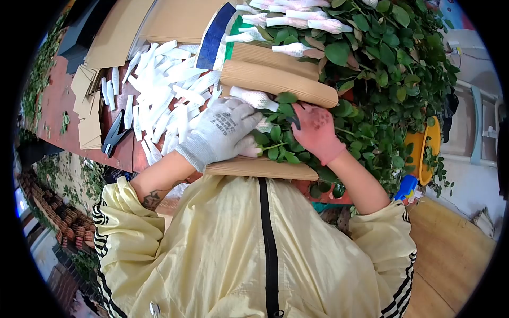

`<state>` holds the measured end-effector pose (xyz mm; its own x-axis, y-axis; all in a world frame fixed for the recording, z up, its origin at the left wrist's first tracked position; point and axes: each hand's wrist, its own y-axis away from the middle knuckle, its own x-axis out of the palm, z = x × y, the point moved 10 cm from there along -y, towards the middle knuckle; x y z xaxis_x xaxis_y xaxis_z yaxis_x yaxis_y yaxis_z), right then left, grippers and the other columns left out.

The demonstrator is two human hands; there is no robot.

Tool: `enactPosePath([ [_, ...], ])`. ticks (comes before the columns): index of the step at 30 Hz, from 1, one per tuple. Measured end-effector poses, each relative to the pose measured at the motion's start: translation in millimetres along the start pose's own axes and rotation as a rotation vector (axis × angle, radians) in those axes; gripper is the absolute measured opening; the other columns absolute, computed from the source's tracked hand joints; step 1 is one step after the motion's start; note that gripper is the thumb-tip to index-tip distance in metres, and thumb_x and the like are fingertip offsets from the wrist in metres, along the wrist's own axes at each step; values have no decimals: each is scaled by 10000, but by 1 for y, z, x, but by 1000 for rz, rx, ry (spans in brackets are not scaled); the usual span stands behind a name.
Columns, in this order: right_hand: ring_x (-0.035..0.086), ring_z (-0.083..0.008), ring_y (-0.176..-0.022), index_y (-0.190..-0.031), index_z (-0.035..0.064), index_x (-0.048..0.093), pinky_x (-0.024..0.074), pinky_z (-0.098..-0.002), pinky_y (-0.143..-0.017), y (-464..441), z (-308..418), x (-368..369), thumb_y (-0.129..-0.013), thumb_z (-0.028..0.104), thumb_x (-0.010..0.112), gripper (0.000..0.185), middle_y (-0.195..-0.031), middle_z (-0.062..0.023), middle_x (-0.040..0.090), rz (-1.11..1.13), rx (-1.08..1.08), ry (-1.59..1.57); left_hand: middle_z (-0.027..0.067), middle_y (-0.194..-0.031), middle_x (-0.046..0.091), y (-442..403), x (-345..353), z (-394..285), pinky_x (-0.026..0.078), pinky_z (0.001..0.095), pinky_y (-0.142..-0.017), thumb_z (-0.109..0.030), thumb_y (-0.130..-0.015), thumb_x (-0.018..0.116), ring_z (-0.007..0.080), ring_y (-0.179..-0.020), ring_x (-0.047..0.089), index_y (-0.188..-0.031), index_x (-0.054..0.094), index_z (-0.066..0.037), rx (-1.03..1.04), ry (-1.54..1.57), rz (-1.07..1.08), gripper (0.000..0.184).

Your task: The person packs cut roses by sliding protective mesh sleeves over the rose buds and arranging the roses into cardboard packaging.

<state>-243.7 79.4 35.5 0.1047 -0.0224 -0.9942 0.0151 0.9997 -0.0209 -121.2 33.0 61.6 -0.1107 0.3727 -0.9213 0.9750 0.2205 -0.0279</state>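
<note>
My left hand [220,130], in a grey-white glove with print on it, curls round the bud end of roses on corrugated cardboard [265,168]. A netted rose bud [255,99] lies just beyond its fingers, and a bare pale rose bud [249,146] shows by its thumb. My right hand [318,131], in a pink glove, is closed at the leafy rose stems [281,143]; a dark piece shows at its thumb side. Leaves partly hide the fingertips. Behind both hands lies a folded corrugated cardboard sheet [281,82].
White foam net sleeves [169,85] are heaped at left, beside a black stapler-like tool [116,132] and cardboard pieces [87,106]. Netted roses [302,20] lie at the back. Dense foliage [392,69] covers the right, near a yellow object [423,151] and blue tool [406,187].
</note>
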Motion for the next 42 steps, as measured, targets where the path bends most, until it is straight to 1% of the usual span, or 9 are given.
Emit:
enactPosePath([
  [5,612,-247,-786,-1107,77,572,485,-371,-705,-6,-1,15,-733,151,591,382,-846,-81,627,35,-16,79,112,-1152,547,-1,0,0,367,442,-935,-327,-734,658,308,-1087,497,-1209,574,-124,13,7,-87,523],
  [12,591,-265,-867,-1076,96,577,465,-372,-789,9,26,-53,-761,226,615,344,-1027,-92,587,-170,-163,33,100,-1119,532,3,0,4,334,486,-943,-338,-697,688,299,-1092,483,-1165,620,-191,-20,43,-123,496],
  [15,591,-259,-918,-1062,128,569,456,-373,-834,21,53,-39,-766,291,626,343,-1011,-70,603,304,-239,-49,88,-1117,528,0,0,5,336,480,-936,-340,-688,694,294,-1078,482,-1171,617,-203,-64,36,-31,507],
  [20,597,-286,-948,-1108,140,540,464,-405,-839,31,50,2,-786,282,622,361,-1026,-90,611,361,-223,-297,72,-1111,529,-4,9,13,352,459,-916,-347,-684,701,288,-1071,482,-1155,630,-222,-28,8,-33,492],
  [22,582,-289,-981,-1109,124,536,458,-411,-855,27,52,11,-778,261,624,369,-1034,-96,605,559,-184,-449,77,-1105,533,-2,7,12,358,453,-914,-343,-692,698,293,-1067,482,-1146,637,-222,-1,29,-73,473],
  [32,577,-275,-991,-1053,105,585,460,-385,-849,45,35,-61,-741,185,632,326,-1044,-81,589,334,-126,-416,82,-1069,541,-1,4,15,375,454,-889,-332,-701,691,291,-1030,495,-1125,641,-199,-11,69,-91,447],
  [34,575,-277,-1000,-1070,104,594,460,-388,-860,54,23,-57,-740,170,629,338,-1089,-78,584,442,-80,-452,81,-1051,543,0,3,14,382,450,-879,-338,-702,689,291,-1020,496,-1114,642,-193,4,60,-114,439],
  [36,570,-265,-1009,-1047,88,603,462,-391,-856,64,8,-58,-737,158,629,320,-1077,-70,584,211,-77,-577,82,-1059,548,1,3,11,383,448,-878,-336,-710,684,289,-1018,504,-1107,641,-180,19,36,-127,429],
  [42,579,-253,-950,-964,164,625,475,-395,-790,32,34,-40,-746,205,621,222,-965,-46,596,209,-138,-425,100,-1083,588,5,-5,16,430,429,-875,-268,-750,661,295,-1001,556,-1078,649,-89,150,172,-176,374],
])
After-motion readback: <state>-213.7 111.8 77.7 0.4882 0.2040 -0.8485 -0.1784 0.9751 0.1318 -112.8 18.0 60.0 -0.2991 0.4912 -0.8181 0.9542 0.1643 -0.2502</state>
